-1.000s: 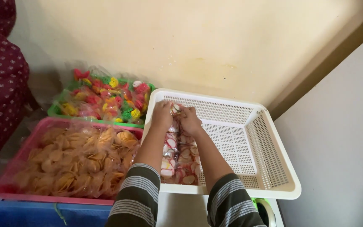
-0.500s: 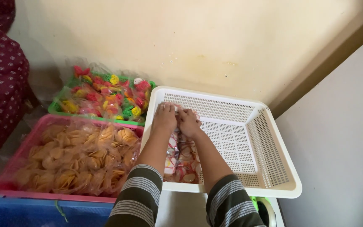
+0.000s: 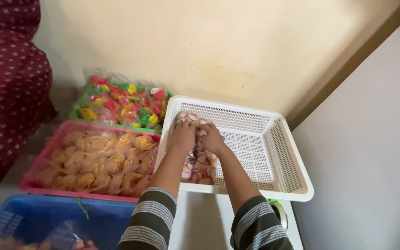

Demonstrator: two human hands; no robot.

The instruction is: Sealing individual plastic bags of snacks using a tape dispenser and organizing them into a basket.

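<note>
1. Head view: the clear bag of red-and-white crackers (image 3: 199, 162) lies along the left wall of the white perforated basket (image 3: 274, 153), right under my grip.
2. My left hand (image 3: 183, 134) and right hand (image 3: 210, 138) press down on its far end, fingers curled on crinkly plastic.
3. Left of these, a pink basket (image 3: 38, 173) holds orange chips.

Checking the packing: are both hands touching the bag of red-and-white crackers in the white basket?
Touching. The head view shows the left hand and right hand pressed onto the cracker bag.
</note>
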